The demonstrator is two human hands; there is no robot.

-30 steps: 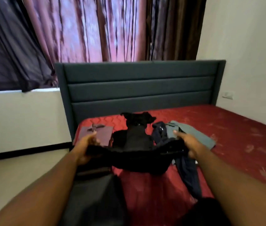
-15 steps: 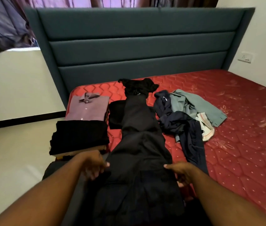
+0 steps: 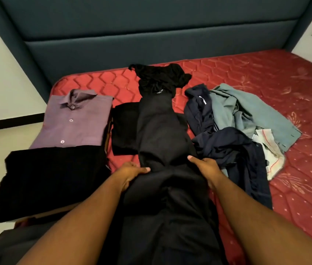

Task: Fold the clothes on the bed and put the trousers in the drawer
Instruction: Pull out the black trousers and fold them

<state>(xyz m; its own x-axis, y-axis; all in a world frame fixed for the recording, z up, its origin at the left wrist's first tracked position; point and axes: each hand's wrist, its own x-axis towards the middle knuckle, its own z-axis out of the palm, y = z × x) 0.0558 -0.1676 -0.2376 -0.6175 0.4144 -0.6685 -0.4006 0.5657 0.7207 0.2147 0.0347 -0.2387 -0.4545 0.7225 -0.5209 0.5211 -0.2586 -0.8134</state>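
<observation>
The trousers point(image 3: 160, 142) now lie stretched along the bed point(image 3: 266, 77), no longer held up in the air. The left hand point(image 3: 132, 173) and right hand point(image 3: 206, 167) each grasp an edge mid-length, so the fold can begin.

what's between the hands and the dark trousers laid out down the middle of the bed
Nothing visible. The left hand and the right hand are already on the dark trousers, gripping the cloth at either edge. The drawer is not in view, so that path cannot be judged.
</observation>
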